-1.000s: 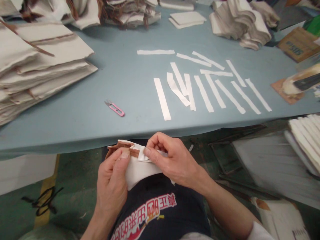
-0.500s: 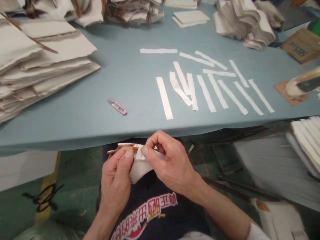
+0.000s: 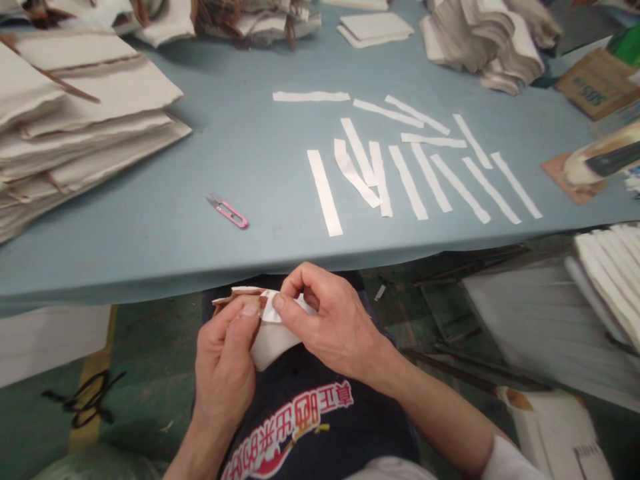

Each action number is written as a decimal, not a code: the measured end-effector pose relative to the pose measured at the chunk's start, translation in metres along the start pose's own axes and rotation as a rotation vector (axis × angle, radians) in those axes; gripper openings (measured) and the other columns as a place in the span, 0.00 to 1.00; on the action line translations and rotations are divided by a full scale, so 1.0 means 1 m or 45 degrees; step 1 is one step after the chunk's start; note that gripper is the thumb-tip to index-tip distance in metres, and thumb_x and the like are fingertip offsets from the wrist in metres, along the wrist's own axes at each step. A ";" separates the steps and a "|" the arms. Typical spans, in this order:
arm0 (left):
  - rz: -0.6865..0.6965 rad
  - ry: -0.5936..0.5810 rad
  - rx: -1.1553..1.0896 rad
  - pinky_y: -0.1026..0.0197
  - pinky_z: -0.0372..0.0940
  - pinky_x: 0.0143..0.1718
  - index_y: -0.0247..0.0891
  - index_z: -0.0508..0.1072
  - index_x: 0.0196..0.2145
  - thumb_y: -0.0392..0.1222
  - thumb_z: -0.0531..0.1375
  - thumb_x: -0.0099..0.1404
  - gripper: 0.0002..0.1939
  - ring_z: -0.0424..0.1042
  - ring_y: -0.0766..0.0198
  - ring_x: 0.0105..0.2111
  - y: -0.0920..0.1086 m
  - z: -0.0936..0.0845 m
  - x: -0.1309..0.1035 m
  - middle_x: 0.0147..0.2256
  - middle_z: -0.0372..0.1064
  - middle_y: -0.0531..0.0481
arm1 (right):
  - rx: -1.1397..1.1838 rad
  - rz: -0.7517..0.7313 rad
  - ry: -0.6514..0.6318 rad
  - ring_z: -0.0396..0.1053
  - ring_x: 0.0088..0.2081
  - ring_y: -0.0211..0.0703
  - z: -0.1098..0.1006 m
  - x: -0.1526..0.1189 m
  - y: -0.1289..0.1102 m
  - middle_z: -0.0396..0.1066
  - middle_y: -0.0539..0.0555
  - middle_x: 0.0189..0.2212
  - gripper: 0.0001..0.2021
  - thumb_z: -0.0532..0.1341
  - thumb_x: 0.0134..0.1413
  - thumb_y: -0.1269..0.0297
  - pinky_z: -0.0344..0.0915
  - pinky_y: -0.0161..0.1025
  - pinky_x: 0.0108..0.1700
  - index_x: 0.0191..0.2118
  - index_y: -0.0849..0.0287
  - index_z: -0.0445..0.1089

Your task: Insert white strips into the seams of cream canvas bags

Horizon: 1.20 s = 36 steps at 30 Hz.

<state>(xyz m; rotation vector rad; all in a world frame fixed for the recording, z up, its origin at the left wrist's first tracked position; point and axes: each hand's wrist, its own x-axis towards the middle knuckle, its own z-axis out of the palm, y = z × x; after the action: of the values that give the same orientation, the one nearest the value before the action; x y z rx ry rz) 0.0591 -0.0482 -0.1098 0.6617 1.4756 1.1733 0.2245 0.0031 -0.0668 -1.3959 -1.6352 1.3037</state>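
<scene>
Grip on both hands pinched tight, thumb to fingers: left hand (image 3: 225,363) has one small off-white fabric piece with brown edging (image 3: 273,348) by its edge, right hand (image 3: 335,320) has one folded white strip (image 3: 271,309) against that same edge. Both pieces sit just off the near side of the blue-grey cloth-covered table (image 3: 260,160), above one dark apron with red and white printed characters (image 3: 305,427). Fingers hide part of the fabric piece. On the table, fourteen loose narrow white strips (image 3: 325,193): five in the upper group, nine in the lower row, a few overlapping or touching. One pair of pink-handled metal thread snips (image 3: 228,211) left of them, apart. One big pile of off-white panels with brown edges (image 3: 80,143) at far left, layers too many to count. Back of table: one brown-fringed off-white bundle (image 3: 260,21), one small flat pile of white pieces (image 3: 375,30) showing two layers, one wavy beige fabric stack (image 3: 483,43), layers uncountable. Containers: one brown cardboard box with dark lettering (image 3: 595,83) at back right; contents not visible, something green (image 3: 627,47) next to it. One flat brown square piece (image 3: 573,183) nearer, under a black-handled tool (image 3: 603,160).
</scene>
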 end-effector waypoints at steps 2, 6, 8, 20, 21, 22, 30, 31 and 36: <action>-0.030 -0.017 -0.038 0.62 0.60 0.25 0.40 0.85 0.33 0.55 0.71 0.66 0.15 0.67 0.60 0.27 0.003 0.001 0.001 0.31 0.79 0.50 | 0.041 0.029 -0.046 0.59 0.28 0.37 -0.002 0.001 -0.001 0.65 0.44 0.26 0.09 0.64 0.63 0.59 0.57 0.38 0.35 0.32 0.54 0.68; -0.068 -0.014 -0.119 0.63 0.63 0.26 0.40 0.84 0.30 0.52 0.71 0.64 0.13 0.68 0.61 0.28 0.008 0.007 0.001 0.32 0.80 0.50 | 0.083 0.070 -0.075 0.60 0.29 0.37 -0.002 0.003 -0.001 0.66 0.44 0.26 0.09 0.64 0.62 0.60 0.56 0.38 0.35 0.31 0.54 0.68; -0.073 -0.006 -0.135 0.63 0.63 0.26 0.40 0.84 0.29 0.51 0.70 0.62 0.12 0.68 0.61 0.27 0.009 0.009 0.002 0.31 0.80 0.50 | 0.079 0.072 -0.059 0.60 0.29 0.37 0.000 0.003 0.000 0.66 0.44 0.26 0.09 0.64 0.61 0.61 0.56 0.38 0.36 0.31 0.54 0.67; -0.007 -0.069 -0.110 0.62 0.69 0.27 0.39 0.82 0.27 0.53 0.75 0.52 0.15 0.74 0.60 0.26 0.008 0.007 0.004 0.31 0.81 0.48 | 0.056 0.050 -0.016 0.58 0.28 0.36 0.003 0.002 0.003 0.64 0.43 0.26 0.08 0.64 0.59 0.61 0.57 0.39 0.38 0.31 0.54 0.66; 0.006 -0.070 -0.091 0.62 0.68 0.26 0.39 0.82 0.28 0.52 0.75 0.52 0.14 0.73 0.61 0.26 0.006 0.007 0.004 0.31 0.81 0.48 | 0.068 0.052 -0.018 0.58 0.28 0.36 0.003 0.002 0.002 0.64 0.43 0.26 0.08 0.64 0.60 0.60 0.57 0.39 0.38 0.31 0.54 0.66; 0.021 -0.071 -0.065 0.63 0.68 0.26 0.40 0.82 0.29 0.52 0.75 0.54 0.14 0.72 0.61 0.25 0.004 0.006 0.004 0.31 0.81 0.49 | 0.082 0.057 -0.025 0.58 0.28 0.36 0.003 0.002 0.003 0.64 0.44 0.26 0.09 0.63 0.60 0.59 0.57 0.39 0.38 0.31 0.54 0.66; 0.159 -0.048 0.198 0.62 0.62 0.23 0.40 0.80 0.31 0.50 0.71 0.63 0.11 0.68 0.63 0.23 -0.011 -0.006 0.003 0.29 0.77 0.52 | 0.229 0.242 -0.109 0.55 0.25 0.37 0.006 0.000 0.014 0.61 0.44 0.24 0.13 0.62 0.58 0.50 0.52 0.36 0.27 0.31 0.52 0.65; 0.180 -0.043 0.222 0.62 0.62 0.24 0.41 0.79 0.30 0.49 0.70 0.63 0.11 0.67 0.63 0.23 -0.011 -0.006 0.002 0.29 0.76 0.52 | 0.245 0.253 -0.114 0.56 0.25 0.36 0.007 0.000 0.015 0.61 0.44 0.24 0.13 0.62 0.58 0.49 0.52 0.36 0.26 0.31 0.52 0.65; 0.296 0.022 0.315 0.61 0.61 0.25 0.42 0.77 0.28 0.47 0.66 0.66 0.10 0.65 0.62 0.25 -0.011 -0.001 -0.005 0.27 0.72 0.54 | 0.220 0.192 -0.092 0.56 0.26 0.36 0.013 0.002 0.014 0.60 0.44 0.24 0.12 0.61 0.58 0.51 0.53 0.36 0.29 0.31 0.53 0.65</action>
<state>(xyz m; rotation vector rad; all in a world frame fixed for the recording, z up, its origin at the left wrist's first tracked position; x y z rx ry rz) 0.0613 -0.0565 -0.1176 1.0166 1.6049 1.1825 0.2177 0.0006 -0.0843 -1.4029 -1.4466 1.5592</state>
